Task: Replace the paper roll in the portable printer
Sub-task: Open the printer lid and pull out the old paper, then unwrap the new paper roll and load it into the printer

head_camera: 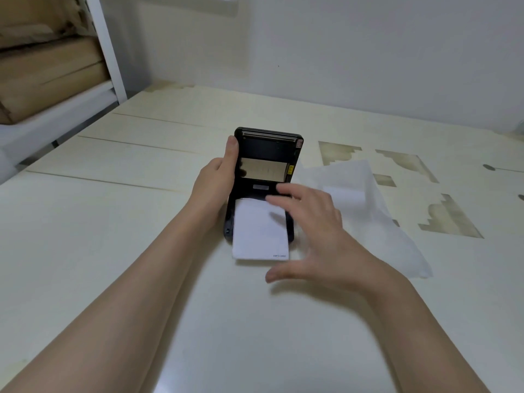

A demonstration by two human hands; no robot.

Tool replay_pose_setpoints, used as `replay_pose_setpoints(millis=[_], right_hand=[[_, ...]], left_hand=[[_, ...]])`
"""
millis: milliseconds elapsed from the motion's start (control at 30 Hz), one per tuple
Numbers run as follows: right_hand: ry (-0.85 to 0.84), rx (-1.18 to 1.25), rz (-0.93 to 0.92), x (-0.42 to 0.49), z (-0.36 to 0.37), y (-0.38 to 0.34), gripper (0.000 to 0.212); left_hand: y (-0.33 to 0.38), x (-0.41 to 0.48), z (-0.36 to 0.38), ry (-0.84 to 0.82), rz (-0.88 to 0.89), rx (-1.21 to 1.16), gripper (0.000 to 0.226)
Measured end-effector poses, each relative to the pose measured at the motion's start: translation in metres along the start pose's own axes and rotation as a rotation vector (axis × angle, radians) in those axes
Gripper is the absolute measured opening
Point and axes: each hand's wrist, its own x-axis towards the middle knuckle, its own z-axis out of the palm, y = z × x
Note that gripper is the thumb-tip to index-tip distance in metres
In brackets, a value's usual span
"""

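Printer (266, 165): black plastic, mostly matt; glossy reflective panel inside the raised lid; ridged metal strip along the lid's top edge. Paper strip (259, 231): white, smooth, matt. Wrapper (368, 211): thin, translucent white, creased. Table (113, 222): cream, smooth, slight sheen, with patches worn to a duller, darker layer.

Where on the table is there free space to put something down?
The table is bare left of the left hand, and near the front edge. It is crowded around the printer and the white wrapper on its right.
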Motion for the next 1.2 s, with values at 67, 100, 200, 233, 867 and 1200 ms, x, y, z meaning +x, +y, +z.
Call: replay_pose_setpoints(millis=[67, 100, 200, 233, 867, 1200], right_hand=[[-0.053, -0.108, -0.052, 0.000, 0.006, 0.002, 0.090], [-0.040, -0.125, -0.068, 0.001, 0.008, 0.004, 0.080], [0.069, -0.035, -0.066, 0.003, 0.007, 0.006, 0.053], [0.100, 0.008, -0.071, 0.003, 0.005, 0.007, 0.046], [0.979, 0.350, 0.395, -0.051, -0.029, 0.031, 0.025], [0.680, -0.027, 0.817, -0.127, -0.060, 0.115, 0.042]], left_hand=[[0.000, -0.002, 0.000, 0.004, 0.000, -0.007, 0.077], [0.000, -0.003, 0.000, 0.006, 0.003, -0.008, 0.075], [-0.003, -0.007, 0.000, 0.011, 0.027, 0.009, 0.073], [-0.003, -0.010, -0.001, 0.012, 0.039, 0.022, 0.076], [0.026, -0.106, 0.076, 0.414, 0.537, 0.339, 0.066], [0.005, -0.138, 0.162, -0.350, 0.628, 0.866, 0.047]])
